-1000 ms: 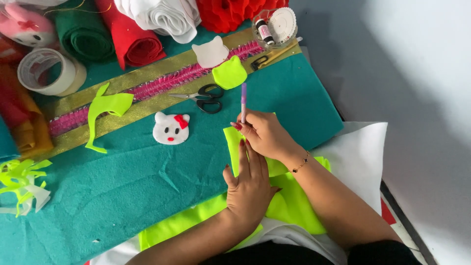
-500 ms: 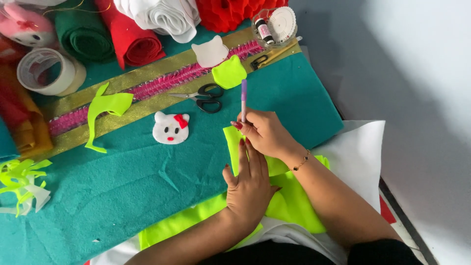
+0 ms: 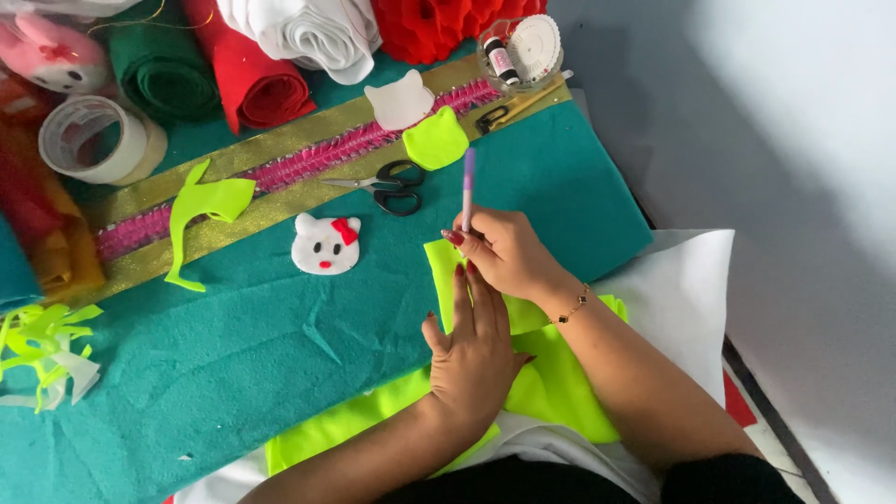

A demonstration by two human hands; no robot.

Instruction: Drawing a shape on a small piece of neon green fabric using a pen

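A large sheet of teal felt (image 3: 280, 355) covers most of the bench, with a white sheet (image 3: 681, 289) showing under its right edge. On the near part of the teal felt lies a piece of lime-green felt (image 3: 551, 383), running from under the forearms up to a narrow end near the fingertips.

The left hand (image 3: 471, 350) lies flat on the lime-green felt, fingers straight and close together, thumb spread to the side, pressing the piece down and gripping nothing. The right hand (image 3: 504, 252) is closed around a thin purple pen (image 3: 468, 187), pinched between thumb and fingers, with its tip hidden behind the fingers at the top edge of the green felt; the pen stands nearly upright.

Along the far edge lie rolls of felt: white (image 3: 299, 33), red (image 3: 247, 79) and dark green (image 3: 159, 65). A gold-and-pink trim strip (image 3: 280, 168) crosses the teal sheet. A roll of clear tape (image 3: 93, 140) sits at the left.

A small clear round container (image 3: 518, 47) at the top holds a dark spool of thread and a white disc.

Black-handled scissors (image 3: 387, 185) lie on the strip, and a white felt cat face with a red bow (image 3: 325, 245) lies just below them.
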